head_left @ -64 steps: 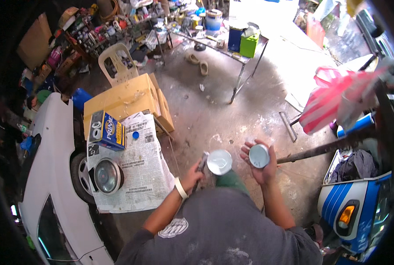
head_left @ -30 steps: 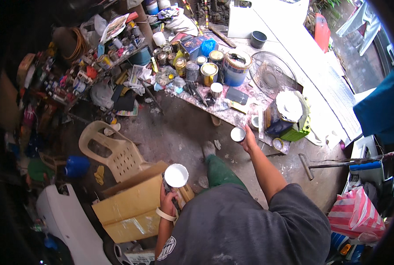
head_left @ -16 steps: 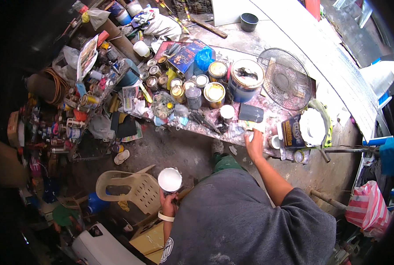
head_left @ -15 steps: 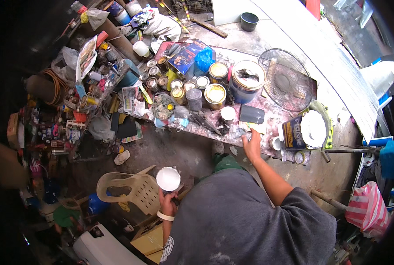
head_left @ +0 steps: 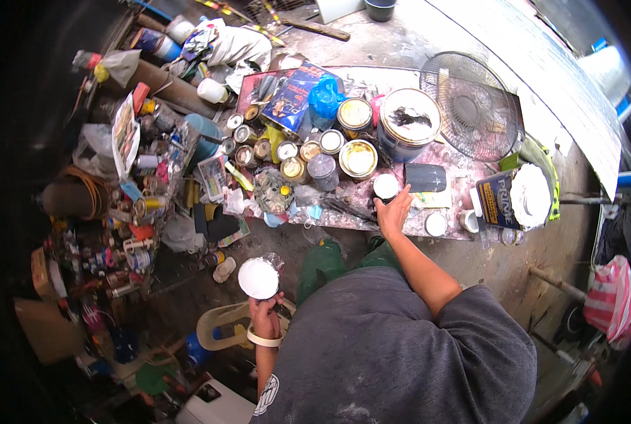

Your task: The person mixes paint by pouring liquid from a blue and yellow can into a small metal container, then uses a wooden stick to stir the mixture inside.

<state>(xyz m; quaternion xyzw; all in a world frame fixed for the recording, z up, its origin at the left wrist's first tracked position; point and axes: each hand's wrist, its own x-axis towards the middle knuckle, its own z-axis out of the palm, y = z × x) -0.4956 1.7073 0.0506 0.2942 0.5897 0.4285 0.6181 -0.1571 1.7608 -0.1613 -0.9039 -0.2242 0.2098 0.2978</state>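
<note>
My left hand (head_left: 264, 311) is closed on a white-filled cup (head_left: 257, 278) below the table's front edge; whatever else is in its grip is hard to make out. My right hand (head_left: 393, 212) reaches onto the cluttered table, fingers apart at a small white-topped container (head_left: 386, 186); whether they touch it is unclear. To that hand's right sit a small round container (head_left: 435, 225) with a pale top and a dark sheet (head_left: 425, 177). Behind are several paint cans (head_left: 358, 160) and a large bucket (head_left: 408, 126). A boxy printed can (head_left: 496, 201) stands at the right.
A round wire grille (head_left: 471, 106) lies at the table's back right. Crowded shelving (head_left: 125, 240) fills the left. A plastic chair (head_left: 209, 328) and a white car panel (head_left: 209, 403) are behind my left arm. A striped bag (head_left: 612, 297) hangs right, near a metal pole (head_left: 552, 279).
I have turned and moved up to the table. My right hand has let go of the small round container and shifted leftward. My left hand still carries the white cup.
</note>
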